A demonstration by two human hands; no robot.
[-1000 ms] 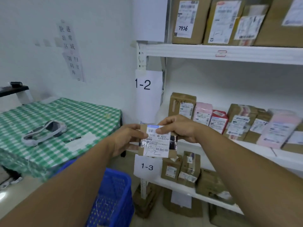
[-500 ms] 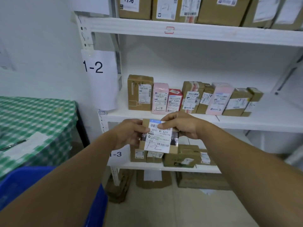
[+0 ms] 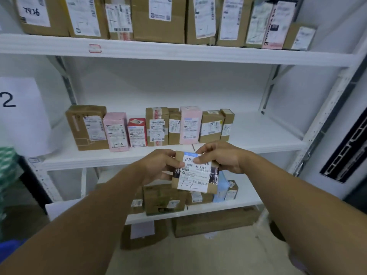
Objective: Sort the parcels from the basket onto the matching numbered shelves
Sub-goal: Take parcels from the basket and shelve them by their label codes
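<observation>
Both hands hold one small brown parcel in front of the shelving, its white label facing the camera and marked "1-2" by hand near the bottom. The left hand wraps its 9 o'clock edge, fingers curled behind and thumb on the front. The right hand pinches the top corner at about 1 o'clock, with a fingertip resting on the barcode. The parcel's face looks close to square, so no long axis can be made out. Its printed lines run roughly 9 to 3, tipped a little clockwise. The middle shelf lies at 12 o'clock from the parcel, just above and beyond it. A paper sign at 9 o'clock shows a "2", and a pink box in the row of parcels also carries "1-2", so this is probably the matching shelf. The row ends at a small brown box. Bare shelf opens past it at about 2 o'clock from the parcel, and the right hand is the nearer one. Placing there likely means lifting up and away, label kept outward, and setting it just beside the last box.
</observation>
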